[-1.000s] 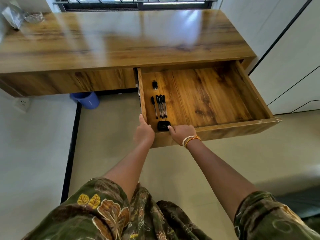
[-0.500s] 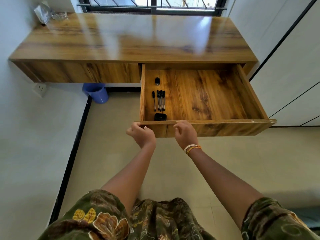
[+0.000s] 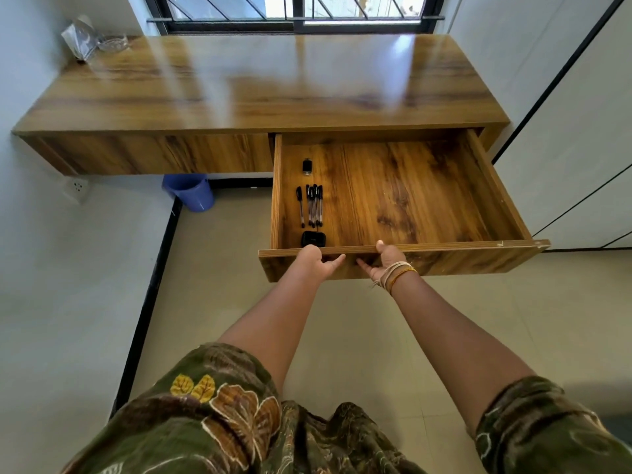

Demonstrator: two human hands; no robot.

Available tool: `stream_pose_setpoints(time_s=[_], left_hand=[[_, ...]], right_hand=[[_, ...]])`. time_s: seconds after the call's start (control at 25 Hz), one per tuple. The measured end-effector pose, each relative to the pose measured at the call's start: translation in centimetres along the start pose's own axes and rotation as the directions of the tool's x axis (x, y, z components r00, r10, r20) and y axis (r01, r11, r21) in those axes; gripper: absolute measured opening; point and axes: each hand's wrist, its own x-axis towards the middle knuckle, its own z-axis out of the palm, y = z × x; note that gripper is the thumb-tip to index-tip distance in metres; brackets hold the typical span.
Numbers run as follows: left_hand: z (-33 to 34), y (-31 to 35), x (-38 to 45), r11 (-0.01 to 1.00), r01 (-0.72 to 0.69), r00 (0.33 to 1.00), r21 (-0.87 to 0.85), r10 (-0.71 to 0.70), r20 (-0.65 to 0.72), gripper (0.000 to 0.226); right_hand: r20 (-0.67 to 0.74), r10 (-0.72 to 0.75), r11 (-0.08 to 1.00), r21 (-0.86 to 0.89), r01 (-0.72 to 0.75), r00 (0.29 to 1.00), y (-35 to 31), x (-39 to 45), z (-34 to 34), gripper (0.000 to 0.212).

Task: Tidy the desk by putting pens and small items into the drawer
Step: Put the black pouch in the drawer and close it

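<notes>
The fingers of the left hand [image 3: 313, 263] curl over the top edge of the front panel of the open wood-grain drawer [image 3: 410, 260], thumb pointing right along the panel face. The right hand [image 3: 384, 260], with thread bands at the wrist, grips the same edge just beside it, fingers hooked over the rim and hidden inside, thumb pointing left. Both hands sit toward the left end of the panel.

Inside the drawer, at about nine o'clock on its floor, lie the black ballpoint pens [image 3: 313, 205], one set slightly apart and the others bunched side by side. A small black clip-like item [image 3: 307, 166] lies beyond them toward eleven o'clock, and a small black rounded case [image 3: 313, 238] rests against the front wall at seven o'clock.

The glossy wooden desk top [image 3: 266, 83] holds only a clear plastic bag and glass dish [image 3: 94, 41] at its far left corner, ten o'clock.

The putting-away looks finished. The step in hand appears to be closing: an even, straight push from both hands toward twelve o'clock, so the drawer does not skew.
</notes>
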Motion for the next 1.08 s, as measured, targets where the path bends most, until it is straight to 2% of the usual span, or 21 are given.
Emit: stream_pose_setpoints(time_s=[0.16, 0.44, 0.72, 1.08], left_hand=[[0.7, -0.4, 2.2, 0.995, -0.021, 0.999, 0.093, 0.018, 0.036, 0.057], [4.3, 1.6, 5.9, 0.996, -0.026, 0.996, 0.091, 0.018, 0.083, 0.056], [11.4, 5.4, 10.0, 0.996, -0.017, 0.994, 0.092, 0.007, 0.112, 0.057], [20.2, 10.0, 14.6, 0.977, -0.079, 0.994, 0.199, 0.061, 0.095, 0.052]], right_hand=[[0.024, -0.030, 1.000, -0.009, 0.030, 0.999, -0.4, 0.8, 0.6, 0.047], [0.002, -0.073, 0.997, -0.040, 0.073, 0.997, -2.3, 3.4, 4.0, 0.045], [-0.025, -0.111, 0.992, -0.059, 0.110, 0.993, -6.0, 8.0, 10.6, 0.043], [-0.049, -0.149, 0.986, -0.082, 0.145, 0.988, -10.2, 14.4, 18.1, 0.039]])
